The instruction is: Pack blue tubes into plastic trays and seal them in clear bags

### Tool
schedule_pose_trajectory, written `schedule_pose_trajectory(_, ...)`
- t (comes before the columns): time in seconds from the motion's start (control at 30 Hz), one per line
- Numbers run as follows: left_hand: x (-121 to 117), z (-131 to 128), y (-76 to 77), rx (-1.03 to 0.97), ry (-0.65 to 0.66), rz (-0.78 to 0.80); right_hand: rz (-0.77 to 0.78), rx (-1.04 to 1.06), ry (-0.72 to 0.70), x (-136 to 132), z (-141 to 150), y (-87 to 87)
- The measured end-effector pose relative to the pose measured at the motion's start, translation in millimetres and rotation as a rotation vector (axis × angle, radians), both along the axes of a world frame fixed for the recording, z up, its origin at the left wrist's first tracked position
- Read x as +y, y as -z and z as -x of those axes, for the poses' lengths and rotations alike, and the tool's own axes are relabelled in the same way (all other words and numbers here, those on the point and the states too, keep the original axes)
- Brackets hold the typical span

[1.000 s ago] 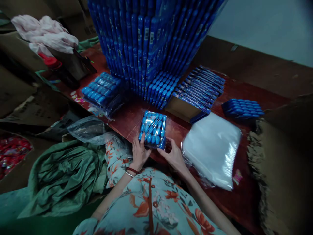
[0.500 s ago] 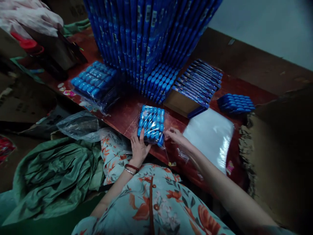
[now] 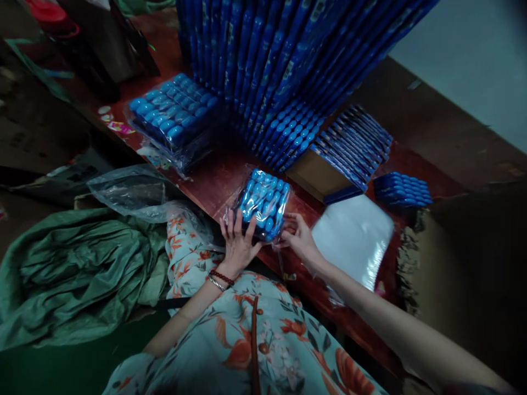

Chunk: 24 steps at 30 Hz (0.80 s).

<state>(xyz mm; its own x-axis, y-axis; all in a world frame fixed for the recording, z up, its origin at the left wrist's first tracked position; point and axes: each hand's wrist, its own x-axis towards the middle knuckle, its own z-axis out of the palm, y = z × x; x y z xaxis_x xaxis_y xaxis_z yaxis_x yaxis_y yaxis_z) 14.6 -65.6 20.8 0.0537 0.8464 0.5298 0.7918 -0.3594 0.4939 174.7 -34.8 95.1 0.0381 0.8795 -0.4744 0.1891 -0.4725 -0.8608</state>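
A pack of blue rounded pieces in a clear plastic bag [image 3: 267, 198] lies near the table's front edge, shiny film over its top. My left hand [image 3: 240, 244] rests against its near left side, fingers spread, the fingertips touching the bag. At the pack's near right corner, my right hand [image 3: 300, 237] has its fingers bent together on the loose film of the bag; the exact pinch is partly hidden. A stack of flat clear plastic bags [image 3: 354, 236] lies just right of my right hand.
Wrapped blue packs [image 3: 175, 109] are stacked at left on the red table [image 3: 209, 184]. Tall rows of blue packages [image 3: 263, 55] stand at the back, beside an open box [image 3: 327, 175]. More blue pieces [image 3: 402, 189] lie right. Green cloth [image 3: 82, 269] hangs at left.
The view has shifted, and the pack is turned slightly. My left-hand fingers are spread wider along its near side. My right hand has come closer against its right corner.
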Motion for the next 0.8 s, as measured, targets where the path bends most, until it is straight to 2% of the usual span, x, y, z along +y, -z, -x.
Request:
schedule_pose_trajectory(0.17,0.9,1.2,-3.9,0.082,0.106,-0.139,-0.228,-0.27,-0.211,-9.1,-2.8,10.7)
schedule_pose_trajectory(0.27,4.5,11.6,-6.3,0.045,0.196,-0.151,-0.257,-0.35,-0.244,-7.1,-6.0,10.6)
schedule_pose_trajectory(0.43,5.9,30.4,-6.4,0.013,0.379,-0.061,-0.106,-0.015,-0.195,2.2,-8.8,4.6)
schedule_pose_trajectory(0.63,8.2,31.0,2.1,-0.014,0.328,-0.132,0.091,0.275,-0.064,12.6,-5.2,3.6)
schedule_pose_trajectory(0.8,12.4,35.6,10.8,-0.015,0.312,-0.159,0.188,0.312,-0.18,18.8,-10.5,5.1)
